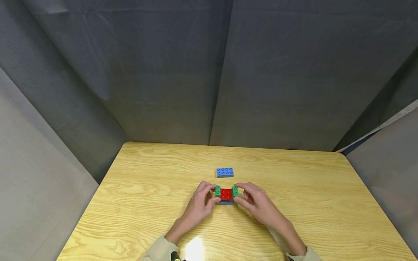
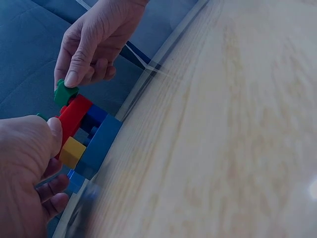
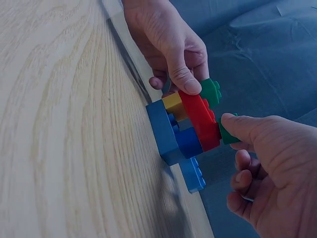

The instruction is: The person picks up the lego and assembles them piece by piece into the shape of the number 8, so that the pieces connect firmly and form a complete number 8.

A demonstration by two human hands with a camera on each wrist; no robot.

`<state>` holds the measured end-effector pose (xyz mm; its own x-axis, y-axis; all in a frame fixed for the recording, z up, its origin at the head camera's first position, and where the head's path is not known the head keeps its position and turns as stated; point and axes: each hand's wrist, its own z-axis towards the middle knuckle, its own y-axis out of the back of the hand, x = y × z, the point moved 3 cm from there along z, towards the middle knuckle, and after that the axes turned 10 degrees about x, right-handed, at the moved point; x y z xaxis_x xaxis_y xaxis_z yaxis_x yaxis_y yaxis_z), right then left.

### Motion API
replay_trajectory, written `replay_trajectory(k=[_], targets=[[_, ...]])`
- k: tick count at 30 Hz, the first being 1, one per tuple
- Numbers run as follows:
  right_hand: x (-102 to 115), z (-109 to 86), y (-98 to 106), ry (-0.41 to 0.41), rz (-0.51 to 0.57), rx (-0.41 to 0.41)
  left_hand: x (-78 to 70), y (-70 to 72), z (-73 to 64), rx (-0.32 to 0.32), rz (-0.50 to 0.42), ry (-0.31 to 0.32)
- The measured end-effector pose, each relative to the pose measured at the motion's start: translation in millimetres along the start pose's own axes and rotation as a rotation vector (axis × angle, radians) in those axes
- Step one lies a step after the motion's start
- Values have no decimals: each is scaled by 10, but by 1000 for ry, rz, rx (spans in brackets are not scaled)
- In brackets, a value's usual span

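A small brick stack stands on the table in front of me. Its base is a long blue brick point(image 3: 163, 134), which carries a yellow brick point(image 3: 174, 106) and a smaller blue brick point(image 3: 189, 142). Across these two lies a red brick point(image 1: 226, 194). My left hand point(image 1: 200, 203) pinches the left green brick point(image 1: 217, 191) at the red brick's left end, its thumb overlapping the red side in the right wrist view. At the other end my right hand point(image 1: 258, 204) pinches the right green brick point(image 1: 235, 191) between thumb and index finger, its other fingers curled.
Behind the stack, a separate blue brick point(image 1: 225, 172) with studs up lies on the wooden table point(image 1: 156, 170). Dark grey curtains point(image 1: 169, 72) hang beyond the table's back edge, and lighter cloth panels point(image 1: 36, 174) flank both sides.
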<state>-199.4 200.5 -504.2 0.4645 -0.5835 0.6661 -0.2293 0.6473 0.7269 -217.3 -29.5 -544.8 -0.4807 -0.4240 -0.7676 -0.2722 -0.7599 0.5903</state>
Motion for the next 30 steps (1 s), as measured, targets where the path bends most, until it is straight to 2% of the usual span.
replay_trajectory(k=[19, 30], targets=[[15, 8, -23, -20, -5, -3, -8, 0, -5, 8, 9, 2], [25, 5, -38, 9, -22, -9, -59, -2, -8, 17, 4, -3]])
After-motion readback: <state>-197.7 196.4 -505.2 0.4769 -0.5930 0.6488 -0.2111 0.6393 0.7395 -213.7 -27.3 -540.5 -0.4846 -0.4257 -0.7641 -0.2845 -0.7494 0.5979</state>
